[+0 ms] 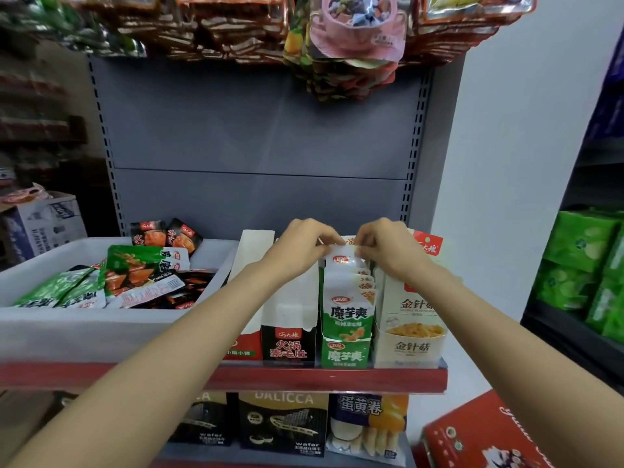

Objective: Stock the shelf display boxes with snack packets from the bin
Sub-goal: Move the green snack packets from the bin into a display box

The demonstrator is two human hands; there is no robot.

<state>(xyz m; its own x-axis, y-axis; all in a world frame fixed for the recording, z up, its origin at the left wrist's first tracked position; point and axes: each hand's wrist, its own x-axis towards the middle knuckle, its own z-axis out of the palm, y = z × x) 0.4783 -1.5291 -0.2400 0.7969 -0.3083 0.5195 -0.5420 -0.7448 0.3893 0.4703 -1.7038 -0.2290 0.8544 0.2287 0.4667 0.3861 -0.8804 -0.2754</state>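
Nearest the camera, two bare forearms are reaching forward and up from the bottom corners toward a red-edged shelf [337,380]. Below that shelf edge, black wafer boxes [283,422] and a blue-and-orange egg roll bag [368,423] are standing on a lower level, and a red carton [486,434] is sitting at the lower right.

On the shelf, a white plastic bin [101,329] is occupying the left side, holding a loose heap of green snack packets [60,292] and black-and-red snack packets [182,236]. To its right, four display boxes are standing in a row, touching side by side: a red-and-white one, a black-fronted display box [288,346], a green display box [344,352], and a cream display box [410,342] pictured with golden mushrooms.

The green display box is holding a row of upright green-and-white packets [347,298]. Above its back end, the left hand [297,244] and right hand [388,246] are meeting, and the fingers of both are curling round and pinching the top edge of one white-topped packet [342,256], which is standing at the rear of that row.

Behind the boxes, a grey back panel [256,130] is rising, and bagged snacks [354,35] are hanging from above. Green packages [580,258] are filling a rack at the far right.
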